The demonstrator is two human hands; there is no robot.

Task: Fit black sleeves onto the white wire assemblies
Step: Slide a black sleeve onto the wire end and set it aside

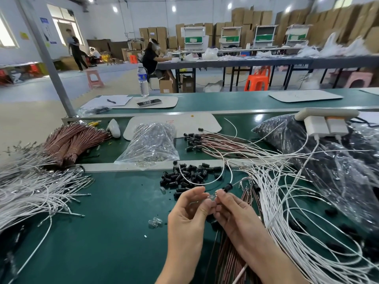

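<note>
Pinching on both sides: my right grip (235, 212) nips the end of one white wire (207, 182) between thumb and fingertips. My left grip (189, 216) closes thumb and forefinger on a small clear piece (212, 196) that meets that wire end. Both are held just above the tabletop (114, 201), toward the middle of its near edge. A black sleeve (227, 187) sits on the wire just beyond my right fingertips, and from there the wire loops away over the loose pile of sleeves (187, 176) lying further in from the edge. I judge the sleeve is threaded on but not yet seated, so this is the fitting step for this one wire. Whether the clear piece is fully home on the wire end I cannot tell; it is too small and half hidden. The next move, as I read it, calls for keeping the clear piece steady in my left grip, holding the wire end straight, and sliding the sleeve down over the joint. Many bare white wires (34, 193) wait along the left edge.
</note>
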